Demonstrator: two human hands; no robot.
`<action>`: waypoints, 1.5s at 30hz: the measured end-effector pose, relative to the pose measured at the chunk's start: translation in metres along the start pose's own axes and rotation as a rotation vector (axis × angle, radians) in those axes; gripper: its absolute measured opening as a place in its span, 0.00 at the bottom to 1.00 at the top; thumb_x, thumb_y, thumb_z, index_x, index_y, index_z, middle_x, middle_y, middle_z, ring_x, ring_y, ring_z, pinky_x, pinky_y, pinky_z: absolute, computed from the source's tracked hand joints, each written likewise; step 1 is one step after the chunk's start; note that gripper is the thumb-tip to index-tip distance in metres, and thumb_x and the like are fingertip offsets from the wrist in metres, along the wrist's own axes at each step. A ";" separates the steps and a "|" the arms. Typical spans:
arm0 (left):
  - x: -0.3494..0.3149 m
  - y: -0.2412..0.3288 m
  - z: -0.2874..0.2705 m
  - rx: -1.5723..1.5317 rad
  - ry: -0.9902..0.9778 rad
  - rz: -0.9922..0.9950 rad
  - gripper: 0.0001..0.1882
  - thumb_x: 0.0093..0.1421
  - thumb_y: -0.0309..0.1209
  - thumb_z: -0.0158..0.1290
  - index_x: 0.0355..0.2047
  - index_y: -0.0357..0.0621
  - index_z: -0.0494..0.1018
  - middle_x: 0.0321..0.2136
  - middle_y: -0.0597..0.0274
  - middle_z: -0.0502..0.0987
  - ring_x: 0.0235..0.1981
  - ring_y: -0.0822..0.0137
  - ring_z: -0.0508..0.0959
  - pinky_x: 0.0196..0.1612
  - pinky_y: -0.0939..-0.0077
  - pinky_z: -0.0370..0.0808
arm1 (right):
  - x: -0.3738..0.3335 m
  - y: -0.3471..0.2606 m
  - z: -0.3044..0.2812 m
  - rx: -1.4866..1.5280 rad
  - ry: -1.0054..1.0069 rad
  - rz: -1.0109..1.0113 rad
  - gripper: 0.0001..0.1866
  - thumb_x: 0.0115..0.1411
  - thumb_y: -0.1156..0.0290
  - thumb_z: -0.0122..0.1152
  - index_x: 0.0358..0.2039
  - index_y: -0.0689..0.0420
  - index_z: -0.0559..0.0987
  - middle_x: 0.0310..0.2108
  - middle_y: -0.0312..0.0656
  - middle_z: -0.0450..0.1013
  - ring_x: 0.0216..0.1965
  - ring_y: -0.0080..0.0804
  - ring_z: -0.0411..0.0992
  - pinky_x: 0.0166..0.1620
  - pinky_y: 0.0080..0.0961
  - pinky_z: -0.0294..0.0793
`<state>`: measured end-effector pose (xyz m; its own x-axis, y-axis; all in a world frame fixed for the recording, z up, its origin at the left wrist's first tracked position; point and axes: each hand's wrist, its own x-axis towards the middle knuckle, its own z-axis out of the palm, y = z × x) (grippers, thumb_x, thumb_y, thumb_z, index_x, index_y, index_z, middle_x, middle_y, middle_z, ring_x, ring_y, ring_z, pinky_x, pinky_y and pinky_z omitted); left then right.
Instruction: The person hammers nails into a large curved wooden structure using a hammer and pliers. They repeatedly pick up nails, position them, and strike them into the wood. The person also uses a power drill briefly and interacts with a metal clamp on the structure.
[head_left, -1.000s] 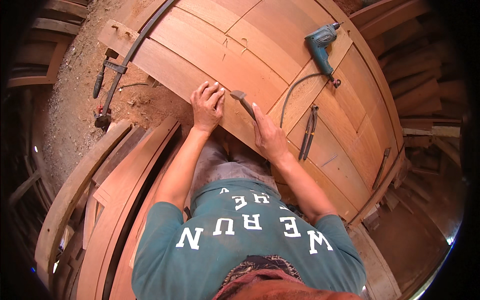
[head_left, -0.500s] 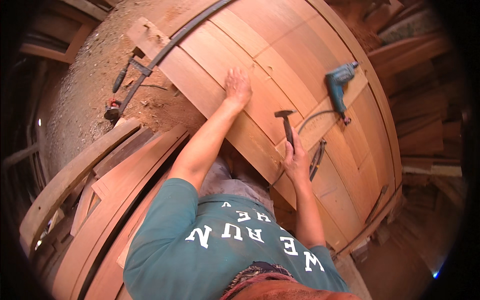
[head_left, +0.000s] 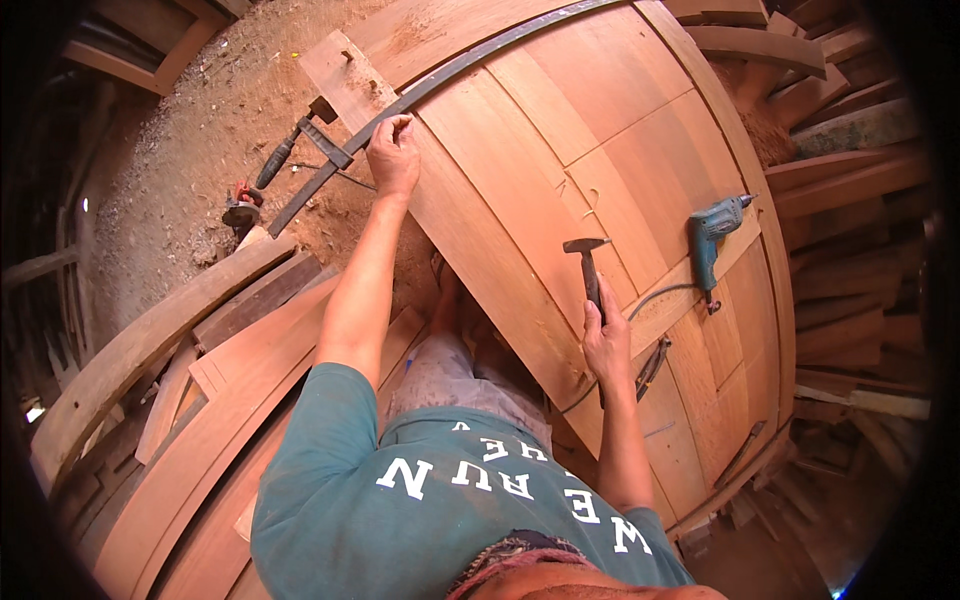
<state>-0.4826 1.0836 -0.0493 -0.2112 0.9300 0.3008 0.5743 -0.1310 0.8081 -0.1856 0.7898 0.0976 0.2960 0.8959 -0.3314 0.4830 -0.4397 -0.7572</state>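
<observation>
My right hand (head_left: 607, 342) is wrapped round the handle of a hammer (head_left: 590, 272), its dark head raised over a wooden door panel (head_left: 545, 190). At the panel's near left edge, beside the steel bar of a clamp (head_left: 470, 62), is my left hand (head_left: 394, 160). Its fingers are curled together, and anything between them is too small to make out. A teal power drill (head_left: 712, 228) lies on the panel to the right of the hammer. Pliers (head_left: 654, 366) rest just right of my right hand, partly behind it.
Curved and straight timber pieces (head_left: 210, 410) are stacked at my left. The clamp's dark handle (head_left: 275, 162) juts out over the sandy ground (head_left: 190, 150), near a small red power tool (head_left: 242, 205). A cord (head_left: 660, 292) trails from the drill. More boards (head_left: 840, 170) are piled at the right.
My left hand has moved left across the panel to its edge by the clamp bar. The hammer stays in my right hand. The whole view has shifted slightly.
</observation>
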 end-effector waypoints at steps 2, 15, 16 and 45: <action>0.004 0.008 0.000 -0.042 -0.037 -0.122 0.11 0.68 0.24 0.59 0.49 0.39 0.76 0.41 0.53 0.85 0.41 0.58 0.85 0.47 0.65 0.82 | 0.010 -0.011 0.008 0.013 -0.012 0.016 0.26 0.74 0.73 0.54 0.71 0.60 0.68 0.59 0.61 0.77 0.61 0.48 0.77 0.63 0.35 0.73; 0.000 0.002 0.000 -0.174 -0.077 -0.125 0.17 0.66 0.23 0.62 0.50 0.38 0.67 0.39 0.54 0.87 0.42 0.64 0.86 0.51 0.69 0.79 | 0.073 -0.077 0.046 0.020 -0.061 -0.019 0.26 0.74 0.73 0.55 0.71 0.59 0.70 0.54 0.57 0.79 0.54 0.43 0.80 0.57 0.33 0.75; 0.000 0.000 0.000 -0.150 -0.080 -0.118 0.18 0.66 0.24 0.63 0.50 0.38 0.66 0.39 0.54 0.87 0.42 0.64 0.87 0.50 0.69 0.79 | 0.077 -0.086 0.048 0.028 -0.071 -0.006 0.26 0.74 0.73 0.55 0.71 0.59 0.70 0.54 0.57 0.79 0.53 0.43 0.80 0.57 0.33 0.75; -0.001 -0.004 0.002 -0.091 -0.082 -0.089 0.16 0.65 0.27 0.64 0.46 0.43 0.67 0.38 0.55 0.84 0.45 0.48 0.81 0.51 0.52 0.74 | 0.180 -0.157 0.140 -0.225 -0.175 -0.412 0.31 0.67 0.81 0.57 0.71 0.54 0.68 0.61 0.59 0.74 0.60 0.60 0.75 0.59 0.49 0.77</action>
<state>-0.4827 1.0836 -0.0536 -0.1910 0.9637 0.1867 0.4811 -0.0739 0.8736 -0.3234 1.0292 0.0779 -0.0898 0.9869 -0.1343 0.7020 -0.0329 -0.7114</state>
